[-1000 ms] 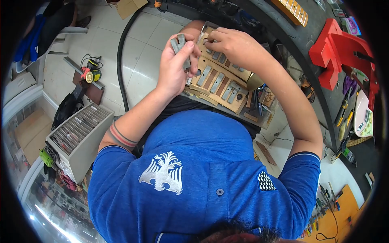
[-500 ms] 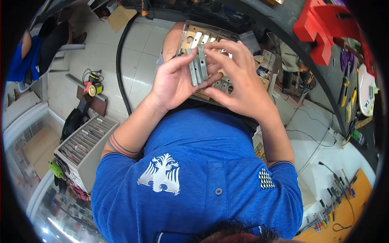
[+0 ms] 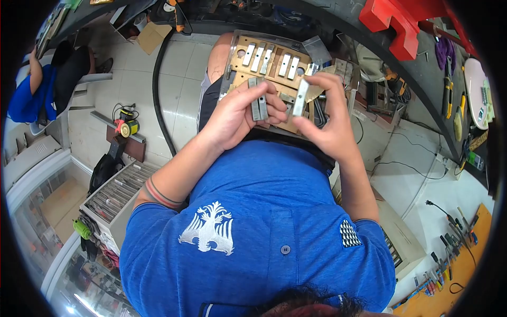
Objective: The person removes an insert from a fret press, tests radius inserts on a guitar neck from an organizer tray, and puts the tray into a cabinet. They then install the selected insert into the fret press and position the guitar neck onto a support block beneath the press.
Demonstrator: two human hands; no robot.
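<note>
My left hand [image 3: 236, 119] is closed around two grey metal bars [image 3: 259, 108], which lie side by side under the thumb. Held between the thumb and fingers of my right hand [image 3: 335, 124] is one flat silver metal bar [image 3: 301, 99] with a small hole near its middle. Beneath both hands a wooden tray [image 3: 272, 48] in a clear case rests on my lap. More metal bars [image 3: 259, 56] of the same kind lie in its upper part. My hands hide much of the tray's lower part.
A black bench edge curves past the tray, with red metal parts [image 3: 393, 26] on it. At the left stand a drawer of flat pieces [image 3: 119, 190] and a yellow-and-red tool [image 3: 127, 124]. Another person in blue [image 3: 39, 90] is at far left. Hand tools [image 3: 449, 248] hang at lower right.
My hands have moved apart. The right hand now has one bar away from the pair in my left hand. The view has shifted, showing more of the tray.
</note>
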